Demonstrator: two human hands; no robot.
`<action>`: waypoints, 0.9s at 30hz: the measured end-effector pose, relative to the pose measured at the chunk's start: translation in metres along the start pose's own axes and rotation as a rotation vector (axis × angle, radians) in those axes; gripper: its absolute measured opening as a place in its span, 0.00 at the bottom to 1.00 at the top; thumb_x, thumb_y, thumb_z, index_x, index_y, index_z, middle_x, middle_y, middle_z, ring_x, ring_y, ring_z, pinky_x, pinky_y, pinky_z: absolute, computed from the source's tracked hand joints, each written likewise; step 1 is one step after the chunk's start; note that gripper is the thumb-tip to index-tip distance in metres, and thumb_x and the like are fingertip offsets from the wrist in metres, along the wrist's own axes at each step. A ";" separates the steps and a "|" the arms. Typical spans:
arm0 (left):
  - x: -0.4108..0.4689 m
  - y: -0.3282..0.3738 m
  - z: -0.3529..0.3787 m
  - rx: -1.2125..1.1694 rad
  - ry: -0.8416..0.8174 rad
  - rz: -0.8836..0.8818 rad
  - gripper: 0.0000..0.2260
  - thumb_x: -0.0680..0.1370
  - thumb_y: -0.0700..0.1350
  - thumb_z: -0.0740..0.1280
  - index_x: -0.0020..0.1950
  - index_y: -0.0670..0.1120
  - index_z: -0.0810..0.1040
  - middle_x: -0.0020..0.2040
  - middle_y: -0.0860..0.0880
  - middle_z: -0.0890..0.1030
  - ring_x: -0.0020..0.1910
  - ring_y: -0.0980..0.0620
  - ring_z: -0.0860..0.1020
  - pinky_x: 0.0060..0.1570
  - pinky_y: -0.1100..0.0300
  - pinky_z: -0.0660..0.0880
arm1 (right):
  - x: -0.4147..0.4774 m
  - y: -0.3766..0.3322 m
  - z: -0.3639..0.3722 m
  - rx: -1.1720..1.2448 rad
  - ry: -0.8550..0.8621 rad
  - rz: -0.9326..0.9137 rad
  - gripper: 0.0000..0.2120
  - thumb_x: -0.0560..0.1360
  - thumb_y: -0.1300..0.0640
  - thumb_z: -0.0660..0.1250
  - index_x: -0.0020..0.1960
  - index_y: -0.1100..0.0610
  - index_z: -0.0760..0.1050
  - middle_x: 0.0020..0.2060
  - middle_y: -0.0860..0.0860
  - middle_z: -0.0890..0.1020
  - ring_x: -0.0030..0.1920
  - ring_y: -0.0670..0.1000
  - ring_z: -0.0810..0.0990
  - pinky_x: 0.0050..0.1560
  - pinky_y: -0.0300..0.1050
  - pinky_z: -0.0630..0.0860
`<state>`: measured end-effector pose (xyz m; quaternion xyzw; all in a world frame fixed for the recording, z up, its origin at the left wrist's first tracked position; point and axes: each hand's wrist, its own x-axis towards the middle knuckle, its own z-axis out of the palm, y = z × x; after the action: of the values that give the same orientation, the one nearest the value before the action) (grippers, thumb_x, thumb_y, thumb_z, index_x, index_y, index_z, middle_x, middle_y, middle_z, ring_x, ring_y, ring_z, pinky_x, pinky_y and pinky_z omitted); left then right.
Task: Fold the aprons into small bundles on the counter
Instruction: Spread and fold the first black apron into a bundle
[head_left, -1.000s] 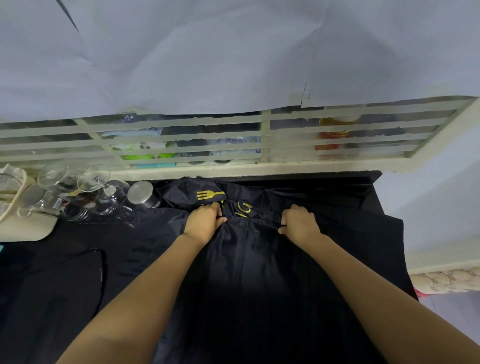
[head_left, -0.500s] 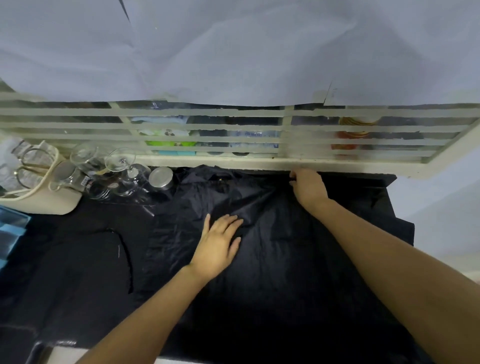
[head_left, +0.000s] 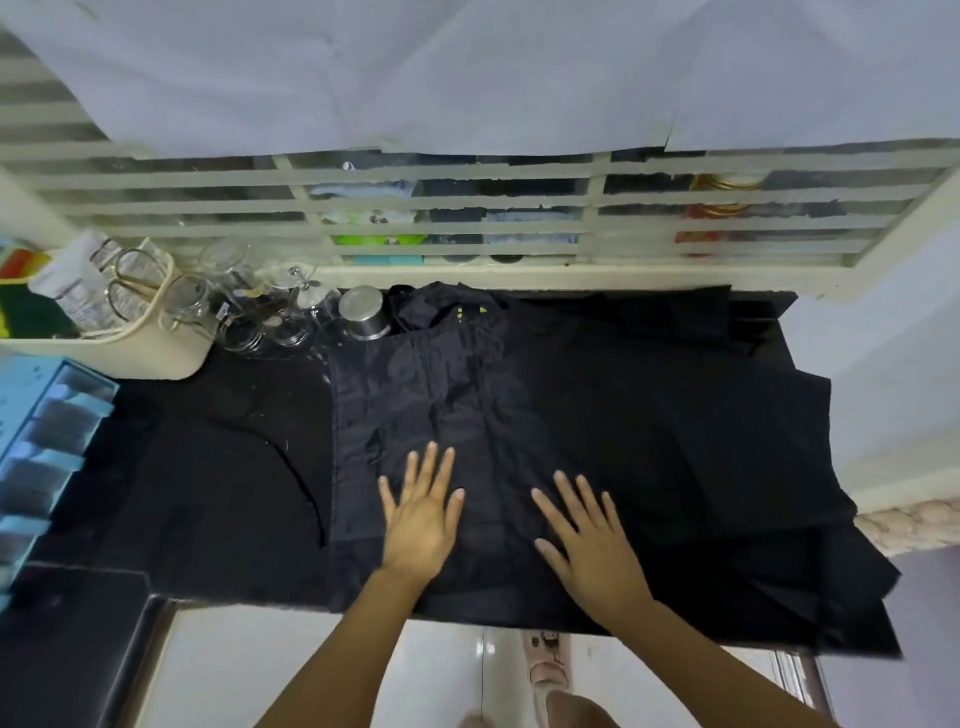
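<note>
A black apron (head_left: 441, 395) lies spread flat on the black counter (head_left: 208, 467), with a bit of yellow print showing at its far end near the window. My left hand (head_left: 422, 517) rests flat on the apron's near part, fingers straight and spread. Beside it to the right, my right hand (head_left: 589, 540) presses flat on the same cloth, fingers spread. More black cloth (head_left: 753, 467) lies layered to the right and hangs over the counter's right edge.
Several glasses (head_left: 249, 312) and a steel cup (head_left: 363, 312) stand at the back left. A cream basket (head_left: 119, 332) with scissors sits further left, a blue rack (head_left: 36, 452) at the left edge. A thin black strap (head_left: 296, 478) lies left of the apron.
Both hands have drawn back from the far end of the apron to its near part. The right hand left the window ledge, and both now lie flat.
</note>
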<state>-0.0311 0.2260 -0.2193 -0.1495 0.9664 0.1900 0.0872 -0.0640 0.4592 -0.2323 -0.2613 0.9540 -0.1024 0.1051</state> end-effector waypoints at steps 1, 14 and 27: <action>-0.014 -0.019 0.000 0.004 0.050 -0.072 0.40 0.71 0.70 0.26 0.77 0.53 0.45 0.76 0.57 0.44 0.76 0.55 0.41 0.72 0.45 0.36 | -0.006 0.004 -0.001 -0.015 -0.002 0.062 0.27 0.81 0.39 0.41 0.75 0.47 0.59 0.75 0.52 0.61 0.73 0.56 0.59 0.73 0.54 0.51; -0.090 -0.011 -0.017 -0.081 0.172 -0.043 0.24 0.83 0.49 0.49 0.78 0.46 0.52 0.78 0.46 0.51 0.78 0.45 0.49 0.73 0.47 0.42 | -0.052 -0.059 0.007 0.098 -0.064 0.171 0.41 0.68 0.28 0.22 0.75 0.44 0.41 0.74 0.51 0.39 0.74 0.56 0.36 0.70 0.58 0.35; -0.112 -0.018 0.002 0.078 -0.214 -0.175 0.30 0.78 0.66 0.45 0.75 0.60 0.34 0.77 0.54 0.32 0.75 0.46 0.32 0.68 0.33 0.37 | -0.115 0.010 0.004 0.087 0.023 0.372 0.38 0.76 0.33 0.37 0.78 0.56 0.48 0.76 0.50 0.50 0.77 0.53 0.49 0.75 0.52 0.45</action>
<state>0.0800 0.2393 -0.2026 -0.2087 0.9415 0.1587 0.2119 0.0292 0.5267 -0.2217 -0.0746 0.9817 -0.1253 0.1225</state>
